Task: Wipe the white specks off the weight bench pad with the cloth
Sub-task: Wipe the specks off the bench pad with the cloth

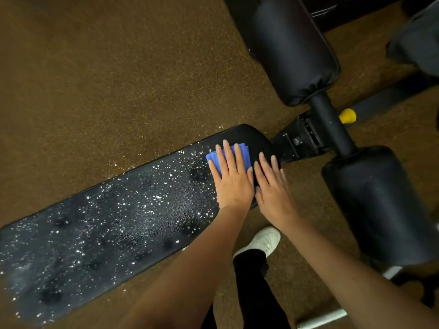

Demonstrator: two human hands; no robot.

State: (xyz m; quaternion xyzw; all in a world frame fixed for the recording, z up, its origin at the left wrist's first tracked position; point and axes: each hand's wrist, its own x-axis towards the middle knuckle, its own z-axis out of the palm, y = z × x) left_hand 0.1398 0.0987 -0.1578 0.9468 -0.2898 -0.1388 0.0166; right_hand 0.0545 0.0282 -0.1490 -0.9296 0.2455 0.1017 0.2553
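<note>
Mostly hidden, cloth lies under left hand, seemingly folded.

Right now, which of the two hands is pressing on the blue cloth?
The left hand: its straight fingers lie flat on the blue cloth. The right hand rests beside it on the bare bench pad.

Floor: brown, finely speckled, fills the upper left.
Roller pads: two black padded cylinders, one at top, one at right, joined by a black bar.
Yellow knob: just right of the bar.
White shoe: on the floor, black trouser leg below it.
</note>
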